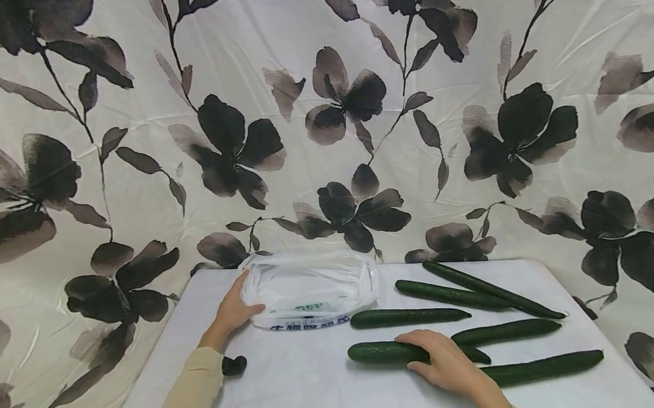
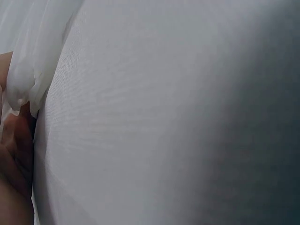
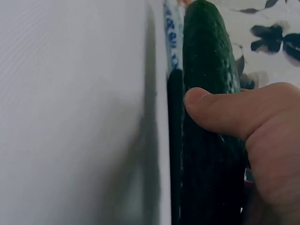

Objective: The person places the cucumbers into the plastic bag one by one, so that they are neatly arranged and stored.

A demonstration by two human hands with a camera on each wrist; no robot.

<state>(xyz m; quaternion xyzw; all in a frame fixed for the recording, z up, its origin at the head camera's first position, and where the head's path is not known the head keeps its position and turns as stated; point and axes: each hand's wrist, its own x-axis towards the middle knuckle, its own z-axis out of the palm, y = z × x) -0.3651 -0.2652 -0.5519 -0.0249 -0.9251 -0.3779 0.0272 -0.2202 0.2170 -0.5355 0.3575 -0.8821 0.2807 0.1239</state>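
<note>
Front-right of the crinkly white plastic bag (image 1: 305,321), my R hand (image 1: 449,366) grips a long dark-green cucumber (image 1: 381,352); L hand (image 1: 235,307) pinches bag's edge. Prob. pickup step; next needs steady lift.

Near edge of tabletop (image 1: 296,385) cropped in head view
Right grip (image 1: 446,364) hides the middle of the held cucumber (image 1: 374,353), plus one end of the front cucumber (image 1: 548,368). Left grip (image 1: 234,306): some fingers behind bag (image 1: 311,290). Dark object (image 1: 235,366) by left sleeve (image 1: 192,383), toward tabletop's left edge: partly covered, can't ID. Bag's smaller print unreadable.
</note>
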